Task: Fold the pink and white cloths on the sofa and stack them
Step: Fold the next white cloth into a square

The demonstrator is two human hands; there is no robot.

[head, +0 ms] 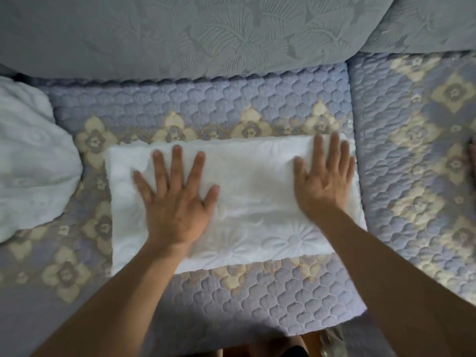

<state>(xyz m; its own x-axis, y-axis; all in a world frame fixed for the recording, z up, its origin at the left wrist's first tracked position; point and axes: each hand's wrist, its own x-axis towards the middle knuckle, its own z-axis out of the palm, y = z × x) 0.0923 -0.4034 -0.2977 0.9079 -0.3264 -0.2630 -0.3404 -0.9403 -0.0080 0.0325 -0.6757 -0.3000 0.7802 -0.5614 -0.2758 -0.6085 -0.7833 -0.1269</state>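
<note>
I see the white cloth lying long axis left-right; left hand and right hand press it, fingers flat, gripping nothing.

Both forearms bare, reaching in from the bottom edge, converging upward. Left hand flat, palm down, fingers straight and spread wide, thumb splayed toward the right; it presses on the left half of the cloth. Right hand also flat, palm down, fingers straight and closer together, thumb out toward the left; it presses near the cloth's right end, fingertips reaching the cloth's far edge. Hands well apart, roughly level, right slightly further up. Right hand a bit motion-blurred. Wrists straight, both over the cloth's near part.
</note>
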